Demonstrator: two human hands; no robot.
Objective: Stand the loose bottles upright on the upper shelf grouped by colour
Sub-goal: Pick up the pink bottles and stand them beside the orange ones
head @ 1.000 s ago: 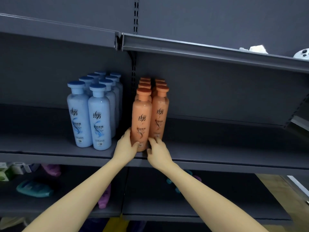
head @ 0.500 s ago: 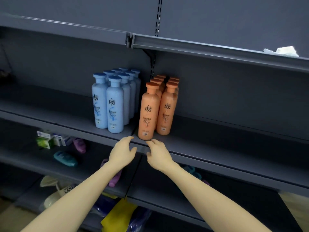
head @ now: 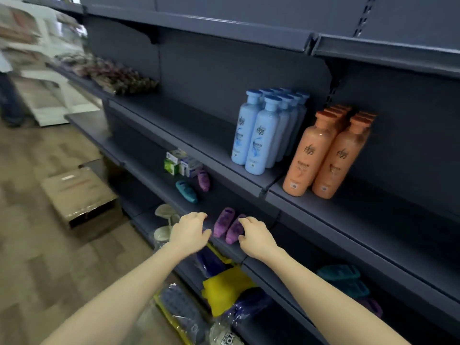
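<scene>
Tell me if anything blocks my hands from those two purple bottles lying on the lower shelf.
Nothing visible does. The left hand and right hand are right at the purple bottles, with no item between.

Soft, even light, no glare; lower bays of the dark grey metal shelving (head: 199, 135) sit in shadow. Heavy motion blur over the patterned beige floor (head: 37, 245) and left edge. Wide-angle lens slants shelf lines.

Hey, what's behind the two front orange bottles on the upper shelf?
More orange bottles stand in two rows behind them; only their caps show. Their bodies are covered by the front pair.
</scene>
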